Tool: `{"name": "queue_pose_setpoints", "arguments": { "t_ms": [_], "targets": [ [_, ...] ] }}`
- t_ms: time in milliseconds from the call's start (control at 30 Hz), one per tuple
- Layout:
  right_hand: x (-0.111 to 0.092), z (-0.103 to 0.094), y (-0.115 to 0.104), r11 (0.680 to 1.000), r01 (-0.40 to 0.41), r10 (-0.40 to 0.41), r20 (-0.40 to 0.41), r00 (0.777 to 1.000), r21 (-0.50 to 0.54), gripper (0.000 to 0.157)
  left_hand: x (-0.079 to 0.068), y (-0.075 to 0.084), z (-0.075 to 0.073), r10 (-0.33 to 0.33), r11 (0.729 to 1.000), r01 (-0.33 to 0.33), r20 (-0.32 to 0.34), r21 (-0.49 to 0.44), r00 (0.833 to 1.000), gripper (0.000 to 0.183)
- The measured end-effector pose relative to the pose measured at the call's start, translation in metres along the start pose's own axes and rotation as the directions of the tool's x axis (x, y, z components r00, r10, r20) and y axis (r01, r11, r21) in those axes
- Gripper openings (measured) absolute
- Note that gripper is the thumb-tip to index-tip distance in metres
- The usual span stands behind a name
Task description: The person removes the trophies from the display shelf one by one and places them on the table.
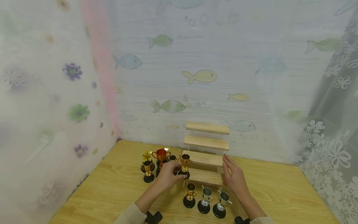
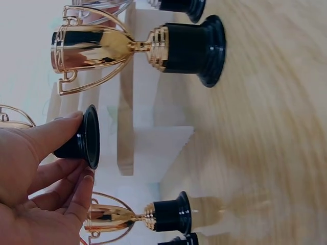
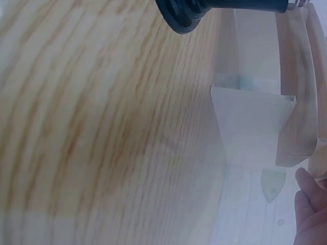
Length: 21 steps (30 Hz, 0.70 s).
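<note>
left hand (image 1: 167, 176) pinches gold trophy (image 1: 185, 165) by its black base, at stepped wooden rack's (image 1: 205, 159) left end | right hand (image 1: 234, 179) flat, fingers straight against rack's right end | risk: top-heavy cup tips, knocks nearby trophies

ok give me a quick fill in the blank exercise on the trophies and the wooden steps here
1. The left hand holds a small gold trophy cup by its ____ base.
2. The right hand rests against the pale wooden stepped stand, which has ____ steps.
3. In front of the stand, one gold trophy stands beside ____ silver trophies.
4. The one copper-coloured trophy stands to the ____ of the stand.

Missing words: black; four; two; left
</note>
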State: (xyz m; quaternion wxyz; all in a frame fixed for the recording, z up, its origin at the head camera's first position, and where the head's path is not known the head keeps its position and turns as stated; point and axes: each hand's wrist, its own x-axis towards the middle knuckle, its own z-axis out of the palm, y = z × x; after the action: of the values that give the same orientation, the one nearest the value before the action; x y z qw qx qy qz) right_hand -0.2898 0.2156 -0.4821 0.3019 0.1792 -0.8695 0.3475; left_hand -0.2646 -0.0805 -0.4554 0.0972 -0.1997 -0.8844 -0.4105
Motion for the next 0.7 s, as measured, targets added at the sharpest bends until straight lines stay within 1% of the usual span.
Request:
{"name": "queue_pose_setpoints", "arguments": {
  "t_ms": [133,267,367,633,700],
  "targets": [
    [0.001,0.000,0.001,1.000,0.005,-0.005,-0.001,1.000,0.000,0.035,-0.006,-0.003,-0.002,-0.009,1.000,0.009,-0.003,-0.005,1.000,0.039],
    [0.000,0.001,0.002,1.000,0.000,0.000,0.004,1.000,0.001,0.035,-0.012,-0.007,-0.004,-0.013,1.000,0.013,-0.013,0.008,1.000,0.037],
    [0.000,0.001,0.003,1.000,-0.006,0.006,0.006,1.000,0.003,0.036,-0.016,-0.010,-0.005,-0.005,1.000,0.006,-0.022,0.026,1.000,0.037],
    [0.000,0.001,0.003,1.000,-0.008,0.008,0.009,1.000,0.013,0.036,-0.028,-0.015,-0.011,-0.004,1.000,0.005,-0.034,0.028,0.999,0.033],
    [0.000,0.001,0.003,1.000,-0.010,0.010,0.011,1.000,0.018,0.036,-0.031,-0.016,-0.013,-0.015,0.999,0.016,-0.028,0.031,0.999,0.034]
  ]
}}
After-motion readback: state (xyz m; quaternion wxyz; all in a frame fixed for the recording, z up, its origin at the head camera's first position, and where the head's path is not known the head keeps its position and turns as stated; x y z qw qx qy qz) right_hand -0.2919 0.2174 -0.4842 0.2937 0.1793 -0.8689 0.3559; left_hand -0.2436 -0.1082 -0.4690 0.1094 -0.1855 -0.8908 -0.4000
